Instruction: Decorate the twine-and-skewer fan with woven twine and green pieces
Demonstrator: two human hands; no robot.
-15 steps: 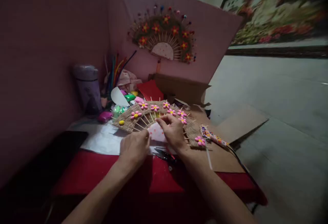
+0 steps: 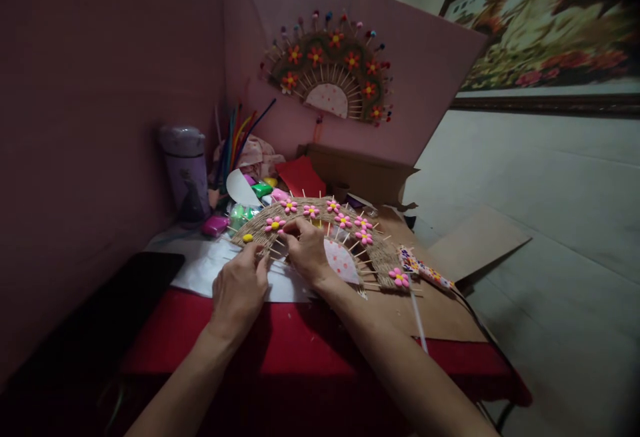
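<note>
A half-round fan [image 2: 260, 225] woven of twine over thin sticks lies on the table before me, with pink clay flowers [image 2: 399, 277] along its band. At its left end sits a lone yellow clay oval [image 2: 248, 238]. My left hand [image 2: 239, 290] pinches the fan's lower left edge between thumb and fingers. The fingers of my right hand [image 2: 307, 250] are pressed together beside the leftmost pink flower [image 2: 275, 225]; whatever they hold is hidden. The fan's spotted half-circle centre [image 2: 343, 262] shows right of that hand.
Clay packets [image 2: 216, 225], a purple tumbler [image 2: 186, 173] and colourful pipe cleaners [image 2: 237, 137] stand at the back left. A glue gun [image 2: 425, 270] covered in small flowers lies right, on cardboard [image 2: 445, 320]. Another flowered fan [image 2: 327, 77] hangs on the pink wall.
Both hands have moved left, from the fan's spotted centre to its left end. My right hand now reaches the leftmost flower. The black scissors seen earlier are out of sight.
</note>
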